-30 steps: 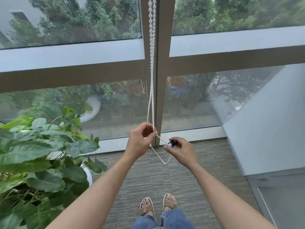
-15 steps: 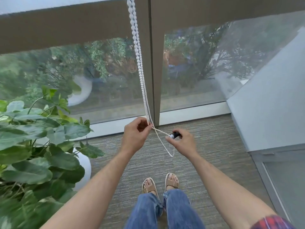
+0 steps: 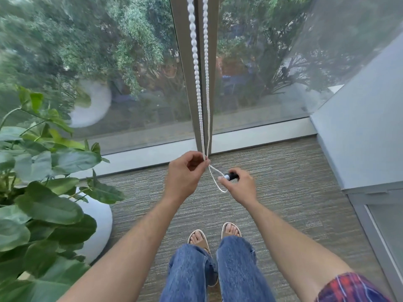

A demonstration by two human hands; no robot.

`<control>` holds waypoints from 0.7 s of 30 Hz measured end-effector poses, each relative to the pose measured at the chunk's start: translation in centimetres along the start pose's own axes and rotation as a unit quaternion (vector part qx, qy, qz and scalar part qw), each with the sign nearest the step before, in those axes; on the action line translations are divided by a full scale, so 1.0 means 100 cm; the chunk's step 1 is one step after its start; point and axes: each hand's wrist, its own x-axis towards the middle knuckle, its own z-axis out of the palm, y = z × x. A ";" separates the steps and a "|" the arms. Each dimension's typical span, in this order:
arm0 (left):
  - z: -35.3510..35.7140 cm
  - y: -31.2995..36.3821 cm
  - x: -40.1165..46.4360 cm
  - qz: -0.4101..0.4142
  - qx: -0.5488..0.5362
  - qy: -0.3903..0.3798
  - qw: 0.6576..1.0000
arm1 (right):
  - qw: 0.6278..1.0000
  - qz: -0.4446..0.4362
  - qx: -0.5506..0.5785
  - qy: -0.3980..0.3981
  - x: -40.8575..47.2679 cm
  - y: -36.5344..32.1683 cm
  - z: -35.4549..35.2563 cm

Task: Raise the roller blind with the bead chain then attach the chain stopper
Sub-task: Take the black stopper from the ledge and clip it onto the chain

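Observation:
A white bead chain (image 3: 197,79) hangs in two strands down the brown window post (image 3: 214,68). My left hand (image 3: 185,175) pinches both strands together just above the floor sill. Below that pinch the chain makes a small loop (image 3: 218,184) running to my right hand (image 3: 239,186). My right hand holds a small black and silver chain stopper (image 3: 230,176) between thumb and fingers, with the chain entering its end. The roller blind itself is out of view above.
A large leafy plant (image 3: 41,192) in a round white pot (image 3: 98,216) stands close at the left. A grey wall (image 3: 357,127) and a cabinet (image 3: 377,219) edge close off the right. Grey carpet (image 3: 283,192), my jeans and sandalled feet are below.
The view has tilted further down toward the floor and my feet. Both hands keep their grips, the left on the chain, the right on the stopper; the loop looks slightly shorter.

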 end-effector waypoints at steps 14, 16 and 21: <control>0.047 -0.073 0.024 0.000 0.009 -0.010 1.000 | 0.995 0.088 0.030 -0.028 0.062 0.077 0.071; 0.052 -0.082 0.027 0.001 0.013 -0.017 1.000 | 0.993 0.102 0.029 -0.045 0.071 0.083 0.078; 0.062 -0.101 0.033 0.014 0.023 -0.020 0.999 | 0.991 0.116 0.022 -0.057 0.088 0.100 0.093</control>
